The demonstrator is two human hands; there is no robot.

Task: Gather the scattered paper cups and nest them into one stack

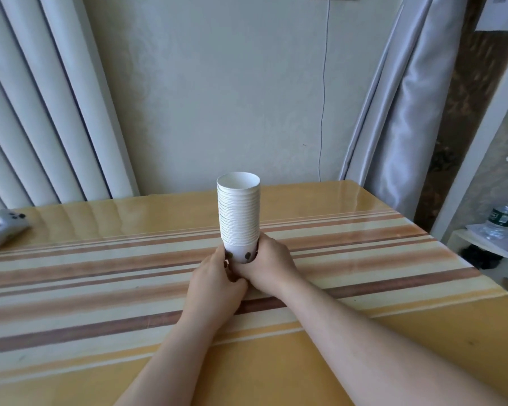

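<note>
A single tall stack of white paper cups is seen at the centre of the frame, held upright with its open mouth turned up. Many rolled rims are visible, packed closely one above another down most of its height. The lowest cup shows dark spots on its white wall.

The base of the stack is gripped from both sides. The left hand is wrapped around the lower left of the bottom cup, its fingers curled closed against the wall. The right hand is pressed against the lower right of the same cup, with the thumb laid along the side just under the lowest rims. The two hands are touching each other below and in front of the cup, so the base is enclosed between them. Whether the bottom of the stack rests on the surface or is lifted clear of it cannot be told, since it is hidden by the hands. Both bare forearms are seen running in from the lower edge of the frame, the right one from the lower right corner.

A table covered in a yellow cloth with brown and cream stripes fills the lower half of the frame. A grey handheld controller is lying at the left edge, well apart from the hands. A plastic water bottle is seen at the right edge, beyond the table.
</note>
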